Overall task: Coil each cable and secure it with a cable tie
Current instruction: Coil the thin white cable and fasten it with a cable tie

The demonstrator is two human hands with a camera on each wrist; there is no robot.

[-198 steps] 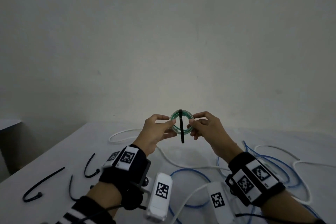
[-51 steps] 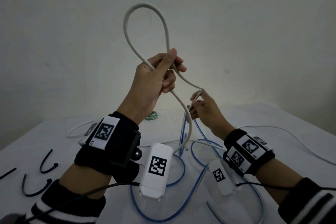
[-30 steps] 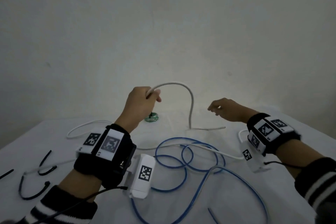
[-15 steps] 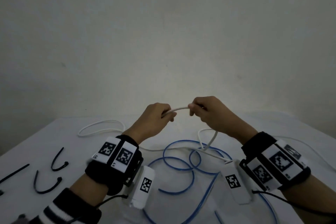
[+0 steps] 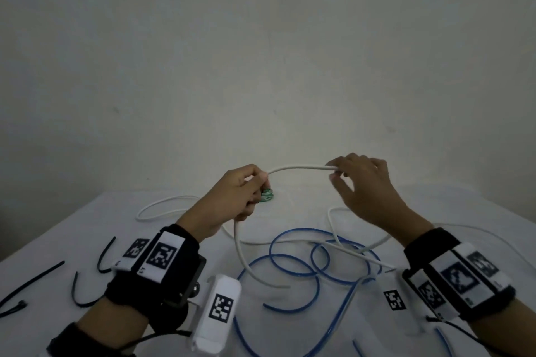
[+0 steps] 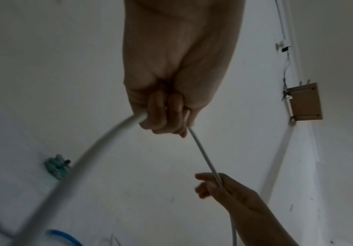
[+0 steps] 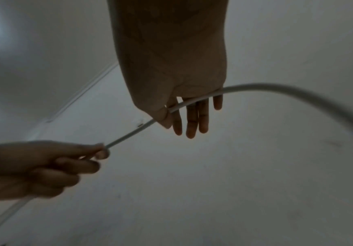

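Note:
My left hand (image 5: 240, 191) grips a white cable (image 5: 295, 167) in a fist above the table; in the left wrist view its fingers (image 6: 165, 116) curl round it. My right hand (image 5: 356, 182) pinches the same cable between thumb and forefinger, the other fingers (image 7: 194, 119) straight. The cable arcs between the hands, and its tails hang to the table on both sides. A small green coil (image 5: 266, 195) with a black tie round it lies behind the left hand. A blue cable (image 5: 290, 258) lies in loose loops under the hands.
Three loose black cable ties (image 5: 32, 278) (image 5: 84, 295) (image 5: 106, 255) lie at the table's left. More white cable (image 5: 162, 206) loops at the back left. The white table (image 5: 478, 211) ends at a plain wall behind.
The hands have drawn apart: the right hand slid to the right along the white cable, so a longer arc spans between them. The green coil shows again behind the left hand.

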